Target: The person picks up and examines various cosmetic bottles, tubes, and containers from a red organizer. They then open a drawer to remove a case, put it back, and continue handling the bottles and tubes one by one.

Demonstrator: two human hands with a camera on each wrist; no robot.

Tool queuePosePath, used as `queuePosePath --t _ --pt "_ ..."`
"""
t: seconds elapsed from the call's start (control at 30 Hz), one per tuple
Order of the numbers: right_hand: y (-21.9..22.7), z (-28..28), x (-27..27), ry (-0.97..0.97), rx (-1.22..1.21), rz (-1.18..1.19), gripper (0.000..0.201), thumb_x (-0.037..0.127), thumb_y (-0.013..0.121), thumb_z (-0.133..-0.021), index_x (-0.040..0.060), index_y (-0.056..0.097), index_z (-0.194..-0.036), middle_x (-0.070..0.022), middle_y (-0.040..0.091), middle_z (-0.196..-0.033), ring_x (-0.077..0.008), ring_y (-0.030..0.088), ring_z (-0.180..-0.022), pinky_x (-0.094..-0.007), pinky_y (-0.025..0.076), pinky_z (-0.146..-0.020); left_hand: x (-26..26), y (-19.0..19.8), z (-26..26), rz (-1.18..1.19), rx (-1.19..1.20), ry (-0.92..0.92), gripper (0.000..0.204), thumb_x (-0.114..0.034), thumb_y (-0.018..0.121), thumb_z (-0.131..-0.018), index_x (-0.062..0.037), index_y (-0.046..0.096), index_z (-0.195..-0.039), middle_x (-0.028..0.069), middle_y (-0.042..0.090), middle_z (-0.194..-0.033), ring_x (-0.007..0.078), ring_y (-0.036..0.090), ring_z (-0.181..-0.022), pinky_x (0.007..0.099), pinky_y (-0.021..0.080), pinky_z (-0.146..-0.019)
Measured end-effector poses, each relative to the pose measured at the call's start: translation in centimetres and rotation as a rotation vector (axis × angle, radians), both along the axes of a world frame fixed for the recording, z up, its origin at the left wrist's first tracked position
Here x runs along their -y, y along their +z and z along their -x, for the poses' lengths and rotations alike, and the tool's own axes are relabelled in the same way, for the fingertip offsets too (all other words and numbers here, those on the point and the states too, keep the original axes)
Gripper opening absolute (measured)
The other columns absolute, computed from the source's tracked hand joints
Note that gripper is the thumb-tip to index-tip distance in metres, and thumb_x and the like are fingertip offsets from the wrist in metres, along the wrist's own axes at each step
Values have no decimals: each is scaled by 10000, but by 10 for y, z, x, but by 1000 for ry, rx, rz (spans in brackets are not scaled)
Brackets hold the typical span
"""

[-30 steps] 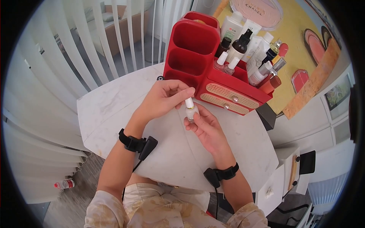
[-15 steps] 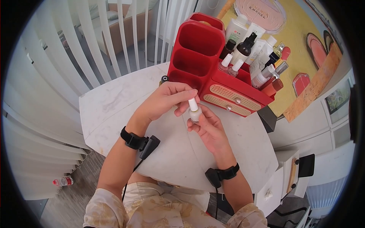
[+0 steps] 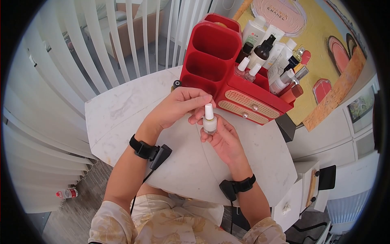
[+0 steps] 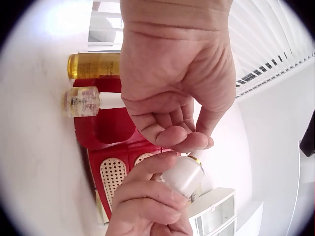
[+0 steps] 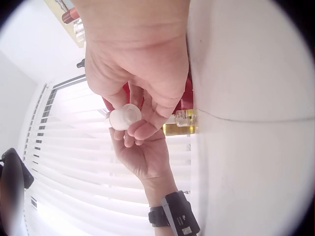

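Note:
A small nail polish bottle (image 3: pixel 209 125) with a white cap and pale contents is held upright over the table. My right hand (image 3: pixel 225 140) grips its glass body between thumb and fingers. My left hand (image 3: pixel 178 107) is at the top, thumb and forefinger pinching at the white cap (image 3: pixel 209 112). In the left wrist view those fingertips hide most of the cap, and a gold band shows at the bottle's neck. The right wrist view looks at the bottle's pale base (image 5: pixel 127 117) among the right fingers.
Beyond the hands stands a red organizer (image 3: pixel 227 87) with open compartments and drawers. Bottles, tubes and two nail polishes (image 3: pixel 252 73) fill its right side. A yellow bottle (image 4: pixel 93 66) and another clear polish bottle (image 4: pixel 81 102) stand on the white table (image 3: pixel 118 110).
The bottle has shifted slightly right and down in the head view and stands more upright. The left thumb has gone from over the cap to its top edge, so more cap shows.

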State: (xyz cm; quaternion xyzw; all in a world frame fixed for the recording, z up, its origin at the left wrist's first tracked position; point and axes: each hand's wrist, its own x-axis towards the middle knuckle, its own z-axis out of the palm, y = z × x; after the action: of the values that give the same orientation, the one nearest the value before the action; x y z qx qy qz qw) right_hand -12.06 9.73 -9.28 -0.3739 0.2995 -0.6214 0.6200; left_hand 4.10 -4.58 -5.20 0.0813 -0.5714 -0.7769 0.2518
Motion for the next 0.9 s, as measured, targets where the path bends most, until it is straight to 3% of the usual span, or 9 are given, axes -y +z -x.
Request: queuePosePath --t 0.4,0.7,0.9 --pt "-5 1 0 -15 10 -7 432 345 430 -1113 37 539 -1395 -59 647 -1195 -167 631 -944 -338 517 -851 0 1 -4 17 -13 -100 230 -213 631 -996 -20 747 -1045 11 633 -684 75 516 -528 237 425 -567" --pt "-5 0 0 -9 11 -6 446 343 424 -1114 25 523 -1411 -92 649 -1200 -175 631 -930 -343 520 -845 1 1 -4 -5 -17 -111 229 -186 598 -1002 -17 747 -1043 25 657 -728 74 524 -523 228 413 -540" --pt "-6 1 0 30 2 -1 463 358 386 -1121 27 500 -1424 -133 665 -1164 -184 633 -812 -322 537 -743 2 -2 -2 -2 -35 -105 248 -175 564 -1008 5 723 -1071 37 656 -727 86 559 -513 229 430 -509"
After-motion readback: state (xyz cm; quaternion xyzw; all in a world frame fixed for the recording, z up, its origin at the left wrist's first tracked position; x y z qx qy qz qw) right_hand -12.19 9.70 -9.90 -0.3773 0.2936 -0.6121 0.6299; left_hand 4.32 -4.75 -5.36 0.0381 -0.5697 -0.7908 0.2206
